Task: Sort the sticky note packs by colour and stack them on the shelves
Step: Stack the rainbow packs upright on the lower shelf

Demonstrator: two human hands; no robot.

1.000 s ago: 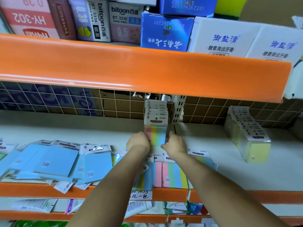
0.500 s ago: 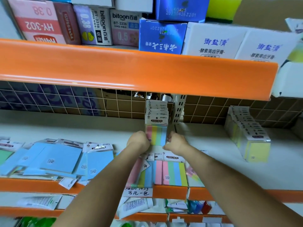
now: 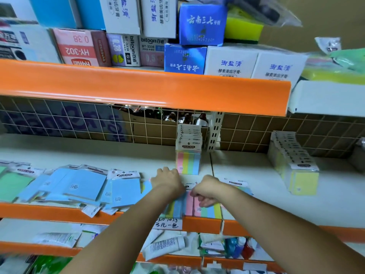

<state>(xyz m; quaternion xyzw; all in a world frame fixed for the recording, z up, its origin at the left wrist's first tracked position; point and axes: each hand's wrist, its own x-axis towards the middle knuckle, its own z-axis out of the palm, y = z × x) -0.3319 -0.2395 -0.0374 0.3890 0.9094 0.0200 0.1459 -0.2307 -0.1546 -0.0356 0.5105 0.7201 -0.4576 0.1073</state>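
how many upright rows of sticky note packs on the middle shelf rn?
2: the rainbow-striped row stands at the back centre by the slotted upright post; the yellow row stands at the right. Loose packs at the front lie flat.

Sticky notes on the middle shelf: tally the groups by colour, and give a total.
Striped: 2, the striped row standing at the back and the striped pile lying at the front edge
Blue: 1, the blue pile
Yellow: 1, the yellow row
Green: 1, the green packs at far left
Total: 5
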